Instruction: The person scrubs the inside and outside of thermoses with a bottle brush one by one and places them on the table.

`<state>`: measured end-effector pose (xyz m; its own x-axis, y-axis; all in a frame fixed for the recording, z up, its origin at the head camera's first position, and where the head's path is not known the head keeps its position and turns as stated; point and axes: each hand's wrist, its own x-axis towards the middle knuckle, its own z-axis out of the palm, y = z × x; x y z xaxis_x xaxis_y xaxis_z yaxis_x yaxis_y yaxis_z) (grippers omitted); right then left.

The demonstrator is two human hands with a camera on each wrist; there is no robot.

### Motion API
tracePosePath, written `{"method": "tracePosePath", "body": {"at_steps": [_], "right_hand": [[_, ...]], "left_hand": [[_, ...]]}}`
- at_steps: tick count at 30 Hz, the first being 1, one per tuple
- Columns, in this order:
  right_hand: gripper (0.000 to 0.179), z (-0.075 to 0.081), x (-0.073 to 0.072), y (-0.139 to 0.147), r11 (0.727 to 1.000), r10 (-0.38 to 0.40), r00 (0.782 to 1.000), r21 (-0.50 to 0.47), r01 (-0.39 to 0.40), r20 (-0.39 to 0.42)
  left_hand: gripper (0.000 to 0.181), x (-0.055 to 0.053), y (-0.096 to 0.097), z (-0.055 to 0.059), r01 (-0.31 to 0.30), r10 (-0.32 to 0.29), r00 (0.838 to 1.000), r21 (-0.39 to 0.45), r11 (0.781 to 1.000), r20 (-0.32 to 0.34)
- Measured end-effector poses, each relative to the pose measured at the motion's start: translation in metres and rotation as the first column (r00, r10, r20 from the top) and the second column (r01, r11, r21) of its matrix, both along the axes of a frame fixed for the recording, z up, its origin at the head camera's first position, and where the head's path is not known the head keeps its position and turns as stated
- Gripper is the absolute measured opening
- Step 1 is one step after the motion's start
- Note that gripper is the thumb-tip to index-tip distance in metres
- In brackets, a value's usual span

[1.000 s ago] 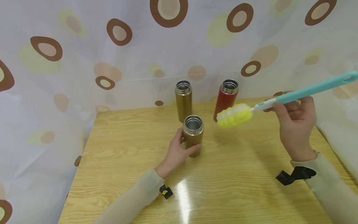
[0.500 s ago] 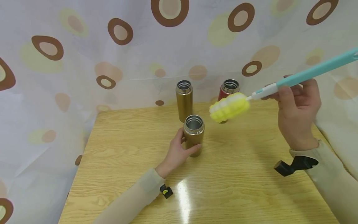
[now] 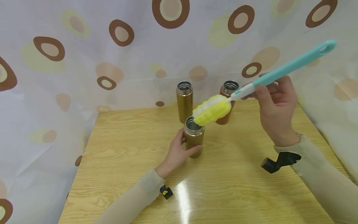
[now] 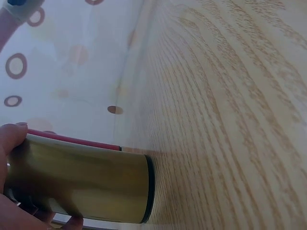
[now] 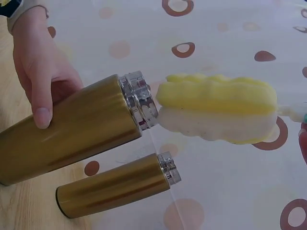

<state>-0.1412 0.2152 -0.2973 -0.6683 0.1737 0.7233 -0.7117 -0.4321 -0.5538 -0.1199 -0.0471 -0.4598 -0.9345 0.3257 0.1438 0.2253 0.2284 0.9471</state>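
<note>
In the head view my left hand [image 3: 176, 155] grips the side of an open gold thermos bottle [image 3: 193, 141] that stands upright on the table; thumb and fingers wrap the same bottle [image 4: 91, 179] in the left wrist view. My right hand [image 3: 278, 109] pinches the white neck of a bottle brush [image 3: 291, 68], its turquoise handle slanting up to the right. The yellow-and-white sponge head [image 3: 213, 109] overlaps the bottle's mouth from above. Seen from the right wrist, the sponge tip [image 5: 165, 103] lies right at the threaded steel rim [image 5: 139, 100], outside the opening.
Behind the held bottle stands a second uncapped gold bottle [image 3: 184, 102]. A red uncapped bottle [image 3: 223, 116], partly hidden by the brush, stands to its right. A patterned curtain [image 3: 134, 62] hangs along the back edge of the wooden table [image 3: 120, 140].
My right hand has first risen, then moved left with the brush, carrying the sponge head from in front of the red bottle to over the gold bottle's mouth. The left hand has stayed put.
</note>
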Motion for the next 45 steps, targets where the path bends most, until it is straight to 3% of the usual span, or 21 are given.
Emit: {"method": "tracePosePath", "body": {"at_steps": [9, 16, 25, 31, 37, 45], "right_hand": [[0.035, 0.005, -0.004, -0.009, 0.999, -0.003, 1.0, 0.047, 0.005, -0.029], [0.034, 0.007, -0.004, -0.011, 0.99, -0.048, 0.999, 0.135, 0.05, -0.02], [0.032, 0.012, -0.008, -0.015, 0.969, -0.033, 0.999, 0.243, 0.04, -0.03], [0.033, 0.016, -0.007, -0.018, 0.938, -0.038, 0.998, 0.343, 0.05, -0.043], [0.036, 0.022, -0.002, -0.023, 0.884, -0.118, 0.99, 0.447, 0.138, -0.074], [0.037, 0.03, 0.002, -0.034, 0.833, -0.109, 0.991, 0.536, 0.137, -0.083]], "left_hand": [[0.075, 0.0, 0.0, 0.0, -0.003, 0.003, 1.0, 0.006, 1.0, 0.016], [0.074, 0.0, 0.001, 0.0, -0.001, 0.001, 1.0, 0.003, 1.0, 0.003], [0.074, -0.001, 0.0, 0.002, 0.007, -0.007, 1.0, 0.005, 1.0, 0.012], [0.072, -0.002, -0.001, 0.001, 0.015, -0.016, 1.0, 0.003, 1.0, 0.022], [0.072, -0.002, -0.001, 0.0, 0.02, -0.02, 0.999, -0.003, 1.0, 0.026], [0.073, -0.003, -0.001, 0.0, 0.018, -0.018, 1.0, -0.004, 1.0, 0.025]]}}
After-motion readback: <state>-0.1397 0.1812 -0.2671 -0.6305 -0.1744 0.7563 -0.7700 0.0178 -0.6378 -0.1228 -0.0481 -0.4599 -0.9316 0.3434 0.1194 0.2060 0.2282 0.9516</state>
